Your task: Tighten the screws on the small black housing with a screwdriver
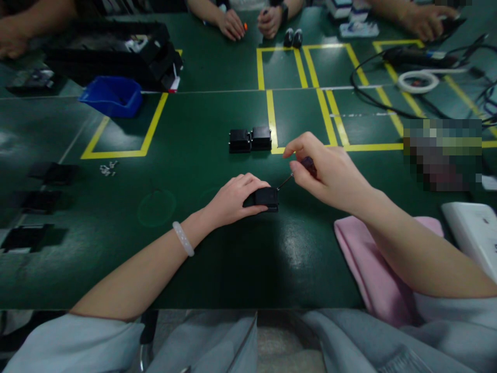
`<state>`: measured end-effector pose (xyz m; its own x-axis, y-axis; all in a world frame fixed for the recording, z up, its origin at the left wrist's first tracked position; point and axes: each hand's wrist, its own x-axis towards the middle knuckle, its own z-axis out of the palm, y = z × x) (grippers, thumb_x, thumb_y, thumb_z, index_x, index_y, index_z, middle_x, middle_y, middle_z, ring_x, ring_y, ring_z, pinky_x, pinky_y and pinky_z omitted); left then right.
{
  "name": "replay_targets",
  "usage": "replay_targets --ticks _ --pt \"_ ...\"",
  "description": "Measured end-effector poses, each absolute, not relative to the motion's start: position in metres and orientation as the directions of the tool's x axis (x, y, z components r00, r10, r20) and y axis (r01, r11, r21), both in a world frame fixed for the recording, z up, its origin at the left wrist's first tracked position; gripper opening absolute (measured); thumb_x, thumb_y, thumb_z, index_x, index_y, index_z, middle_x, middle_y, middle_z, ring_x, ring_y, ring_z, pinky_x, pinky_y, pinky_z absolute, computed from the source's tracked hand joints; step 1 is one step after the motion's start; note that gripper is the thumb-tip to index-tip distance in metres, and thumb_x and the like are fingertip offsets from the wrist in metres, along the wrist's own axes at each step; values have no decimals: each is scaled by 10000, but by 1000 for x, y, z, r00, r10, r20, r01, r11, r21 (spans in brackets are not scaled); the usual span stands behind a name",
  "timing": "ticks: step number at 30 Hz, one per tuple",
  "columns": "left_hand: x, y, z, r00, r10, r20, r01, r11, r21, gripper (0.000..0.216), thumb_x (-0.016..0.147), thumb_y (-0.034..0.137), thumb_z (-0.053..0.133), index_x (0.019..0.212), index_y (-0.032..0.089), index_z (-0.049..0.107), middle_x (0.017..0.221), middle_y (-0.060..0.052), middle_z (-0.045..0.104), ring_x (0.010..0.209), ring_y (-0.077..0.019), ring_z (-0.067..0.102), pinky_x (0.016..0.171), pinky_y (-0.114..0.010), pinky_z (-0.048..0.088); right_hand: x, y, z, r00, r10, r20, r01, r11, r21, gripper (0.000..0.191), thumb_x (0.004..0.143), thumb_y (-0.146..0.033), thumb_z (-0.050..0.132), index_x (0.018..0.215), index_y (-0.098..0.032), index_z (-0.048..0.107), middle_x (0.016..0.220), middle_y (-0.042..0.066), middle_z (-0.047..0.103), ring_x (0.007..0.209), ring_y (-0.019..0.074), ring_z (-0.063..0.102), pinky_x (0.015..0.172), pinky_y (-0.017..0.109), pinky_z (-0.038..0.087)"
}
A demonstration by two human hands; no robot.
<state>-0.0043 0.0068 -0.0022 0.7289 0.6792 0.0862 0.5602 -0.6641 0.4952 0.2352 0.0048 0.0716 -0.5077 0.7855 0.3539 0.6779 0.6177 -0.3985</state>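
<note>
On a green table (209,264) marked with yellow tape (114,154), the left hand (237,201) grips a small black plastic case (266,196) while the right hand (330,172) holds a screwdriver (309,165), its thin shaft slanting down to the case's right end. Two similar black cases (239,140) sit side by side just beyond, with small screws (108,168) and a blue bin (112,98) off to the left and a pink cloth (359,254) below the right forearm (419,248). Across the table are a co-worker's hands (232,25).

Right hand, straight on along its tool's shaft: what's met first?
Likely the black block held in the left hand; the tool appears to end at its edge, contact unclear.
</note>
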Motion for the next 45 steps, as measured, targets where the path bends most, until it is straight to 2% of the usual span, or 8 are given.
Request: replay_targets --ticks 5,11,16,23,28,34,40,45 --pt "-4 7 -2 730 678 87 559 -665 495 414 937 467 590 1261 215 533 1208 -85 588 1114 -252 533 966 -398 420 235 5 72 -520 778 353 672 627 -393 158 944 -336 462 974 -204 543 720 -21 600 611 110 561 578 249 347" --pt "-5 8 -5 728 680 86 566 -667 484 431 937 477 583 1271 210 530 1198 -88 586 1115 -254 529 967 -394 417 235 5 72 -510 785 351 672 619 -407 191 923 -233 435 1084 -182 523 719 -18 604 592 115 559 574 256 357" --pt "-5 7 -4 728 680 85 565 -666 487 433 942 483 574 1275 211 530 1199 -88 582 1106 -251 531 967 -394 417 235 5 72 -526 776 347 664 630 -403 173 944 -344 473 987 -192 543 748 -8 622 641 125 600 591 253 371" --pt "-5 7 -4 731 677 82 562 -667 489 429 943 485 573 1273 213 529 1202 -88 588 1111 -254 530 966 -398 417 235 5 72 -513 779 359 668 626 -402 185 924 -242 436 1079 -192 524 731 -19 613 602 117 572 572 255 361" --pt "-5 8 -3 730 679 81 565 -665 487 425 940 472 581 1274 215 530 1210 -87 585 1112 -254 531 967 -397 415 235 5 73 -527 777 345 666 630 -400 164 946 -351 471 961 -206 546 710 -23 599 619 115 584 580 247 357" --pt "-4 8 -3 729 681 76 568 -663 488 431 941 475 576 1276 209 527 1209 -95 583 1110 -257 528 963 -400 416 235 4 72 -505 781 367 670 623 -402 181 926 -240 430 1071 -195 530 707 -26 592 578 107 546 565 253 355" --pt "-4 7 -3 728 681 82 568 -666 485 422 940 470 581 1271 212 531 1212 -88 581 1096 -247 532 963 -393 417 235 5 72 -521 780 348 660 626 -414 185 950 -349 455 983 -193 548 758 -4 626 655 124 606 595 251 381" --pt "-5 6 -4 728 681 77 569 -664 485 422 938 473 581 1266 213 531 1193 -90 587 1097 -255 535 959 -400 420 234 5 71 -500 787 362 672 616 -411 181 920 -243 433 1061 -190 532 763 -4 636 627 119 588 581 254 373"
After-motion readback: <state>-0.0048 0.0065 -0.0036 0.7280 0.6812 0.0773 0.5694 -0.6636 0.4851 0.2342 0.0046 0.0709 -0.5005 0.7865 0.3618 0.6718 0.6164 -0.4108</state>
